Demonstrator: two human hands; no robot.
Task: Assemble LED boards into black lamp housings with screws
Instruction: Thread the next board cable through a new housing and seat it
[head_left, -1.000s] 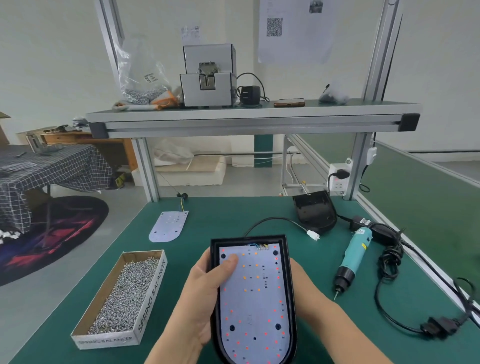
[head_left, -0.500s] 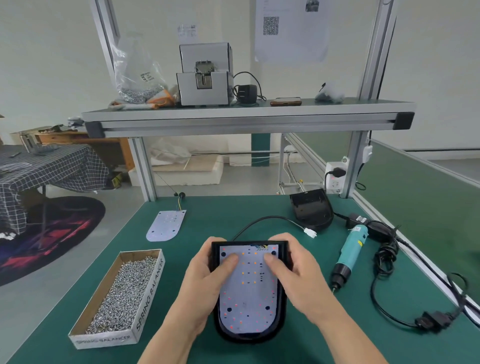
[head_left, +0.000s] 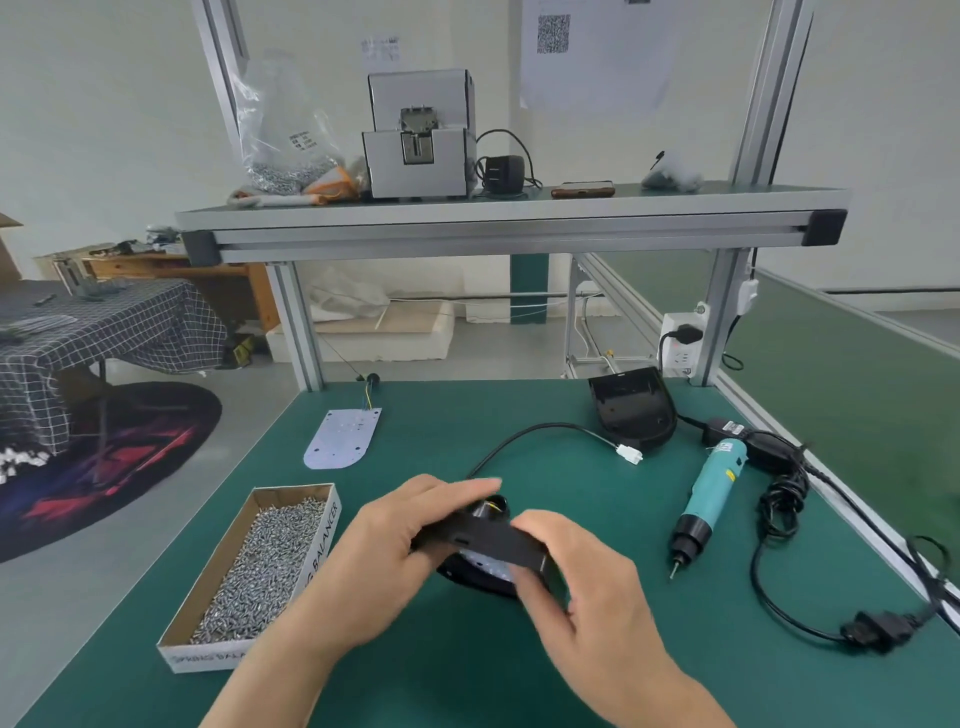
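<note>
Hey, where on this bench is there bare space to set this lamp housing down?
Bare mat lies at the back, between the loose LED board and the spare housing, behind the connector cable. A narrower strip runs between your right hand and the screwdriver. The right edge is crowded with cords.

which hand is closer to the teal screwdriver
Right. The right hand grips the black housing just left of the teal screwdriver; the left hand holds its other side, nearer the screw box.

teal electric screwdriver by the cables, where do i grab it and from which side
Probably round the mid barrel of the teal electric screwdriver, from above and its left: it lies flat, bit toward you, black cables crowding its right and far end.
</note>
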